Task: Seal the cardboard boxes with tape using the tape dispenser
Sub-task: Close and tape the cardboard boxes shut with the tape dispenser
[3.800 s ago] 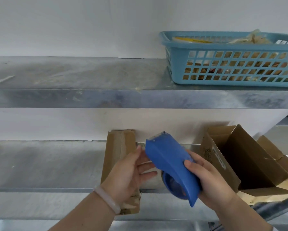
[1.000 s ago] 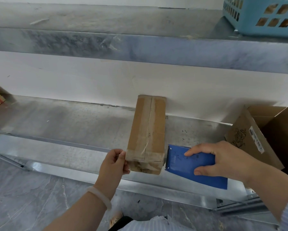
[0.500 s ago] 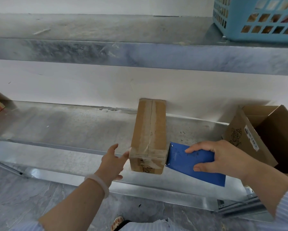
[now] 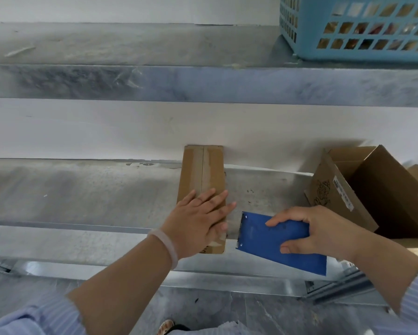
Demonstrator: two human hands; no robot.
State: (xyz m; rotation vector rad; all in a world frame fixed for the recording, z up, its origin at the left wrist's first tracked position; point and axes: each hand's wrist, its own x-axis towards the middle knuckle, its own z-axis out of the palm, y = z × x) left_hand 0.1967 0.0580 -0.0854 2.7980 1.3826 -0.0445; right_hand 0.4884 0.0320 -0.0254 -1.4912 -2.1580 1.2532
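**A:** What are the hands doing?

**B:** The left hand (image 4: pixel 198 221) lies flat, fingers straight, pressing on the near end of the narrow brown cardboard box (image 4: pixel 203 170). The right hand (image 4: pixel 319 230) is wrapped round the blue plastic tape dispenser (image 4: pixel 263 235), thumb beneath and fingers over the top.

**A:** And where is the box in relation to them?

**B:** It is in the centre of the frame on the grey metal shelf (image 4: pixel 82 194). Its long axis runs from the shelf's front lip straight back to the white wall. A strip of tape shows along the top seam.

**A:** Which hand is better placed to tape it?

**B:** The right one. The dispenser's toothed edge faces left and sits just beside the box's lower right corner, not quite touching. I'd judge the next pass has to cross the near end or follow the long axis, with the left hand steadying the box.

**A:** Anything else around?

**B:** An open brown cardboard box (image 4: pixel 372 189) lies tipped at the right edge. A pale blue plastic lattice basket (image 4: pixel 348 27) sits on the shelf above, in the upper right.
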